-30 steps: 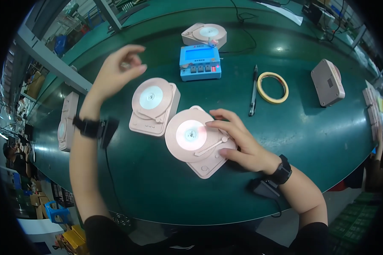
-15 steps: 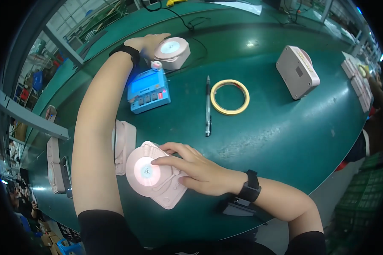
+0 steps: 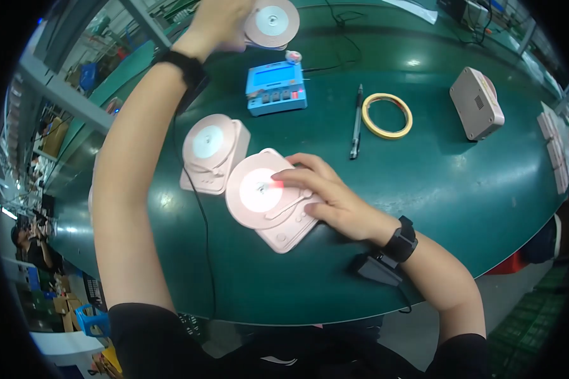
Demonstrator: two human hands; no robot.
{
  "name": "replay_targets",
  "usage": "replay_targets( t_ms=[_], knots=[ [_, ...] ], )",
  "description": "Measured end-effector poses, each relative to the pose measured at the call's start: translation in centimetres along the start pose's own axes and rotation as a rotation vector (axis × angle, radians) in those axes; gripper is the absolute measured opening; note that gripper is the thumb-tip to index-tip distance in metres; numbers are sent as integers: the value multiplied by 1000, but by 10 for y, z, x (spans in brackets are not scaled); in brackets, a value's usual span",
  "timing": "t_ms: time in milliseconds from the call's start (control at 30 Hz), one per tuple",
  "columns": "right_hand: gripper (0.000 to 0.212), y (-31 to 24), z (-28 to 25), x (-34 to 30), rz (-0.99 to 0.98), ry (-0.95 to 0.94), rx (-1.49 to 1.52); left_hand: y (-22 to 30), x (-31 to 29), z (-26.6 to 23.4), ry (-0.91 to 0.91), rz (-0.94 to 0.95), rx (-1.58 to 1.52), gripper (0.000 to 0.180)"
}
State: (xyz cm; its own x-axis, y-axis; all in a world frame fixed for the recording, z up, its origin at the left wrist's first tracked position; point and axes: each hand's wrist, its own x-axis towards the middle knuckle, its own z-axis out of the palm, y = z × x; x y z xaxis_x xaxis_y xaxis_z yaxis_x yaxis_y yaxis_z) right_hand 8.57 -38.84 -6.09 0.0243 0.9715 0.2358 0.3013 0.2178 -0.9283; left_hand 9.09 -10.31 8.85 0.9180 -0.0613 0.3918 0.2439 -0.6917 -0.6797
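My right hand [image 3: 329, 196] grips the right side of a pink miniature turntable [image 3: 278, 237], index fingertip on the pale label of its disc. A reddish glow shows beside that fingertip. At the far left, my left hand [image 3: 221, 25] is closed against the left side of another pink miniature turntable [image 3: 272, 38]; motion blurs its fingers. Between my forearms stands a third pink miniature turntable [image 3: 237, 148], its disc facing up. A blue box with a screen and a row of buttons [image 3: 276, 91] sits just nearer than the far turntable.
A pen [image 3: 356, 123] lies beside a yellow tape roll [image 3: 387, 96]. Farther right a pink box-shaped unit [image 3: 477, 104] stands on edge. Several pink pieces [image 3: 555, 148] line the right table edge. A black cable [image 3: 207, 234] runs down past the third turntable. A small black device [image 3: 376, 268] hangs by my right wrist.
The view has shifted, so the table appears higher and farther right. My left hand and the far turntable have moved left relative to the blue box. The third turntable has come out from behind my left forearm.
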Motion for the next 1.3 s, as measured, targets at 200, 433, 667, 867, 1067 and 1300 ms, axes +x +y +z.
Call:
replay_targets(
  t_ms=[200, 433, 667, 867, 1067, 1300],
  knots=[
    [65, -4, -2, -2, 20, 0, 42, -32, -128, -40, -17, -360, -251, 76],
    [68, -7, 1, -2, 0, -1, 117, -5, -253, -23, -410, -926, -431, 75],
    [68, -14, 5, -1, 59, 41, 69, 9, -299, 14, -277, -982, -787, 59],
    [67, -11, 4, 3, 92, 60, 182, -5, -342, 48, -143, -1190, -1767, 38],
    [65, -12, -2, -3, 211, 83, 260, 6, -334, 50, 20, -1234, -1692, 29],
    [66, -16, 2, 1, 198, 61, 134, 2, -336, 42, -35, -1183, -1625, 25]
  ],
)
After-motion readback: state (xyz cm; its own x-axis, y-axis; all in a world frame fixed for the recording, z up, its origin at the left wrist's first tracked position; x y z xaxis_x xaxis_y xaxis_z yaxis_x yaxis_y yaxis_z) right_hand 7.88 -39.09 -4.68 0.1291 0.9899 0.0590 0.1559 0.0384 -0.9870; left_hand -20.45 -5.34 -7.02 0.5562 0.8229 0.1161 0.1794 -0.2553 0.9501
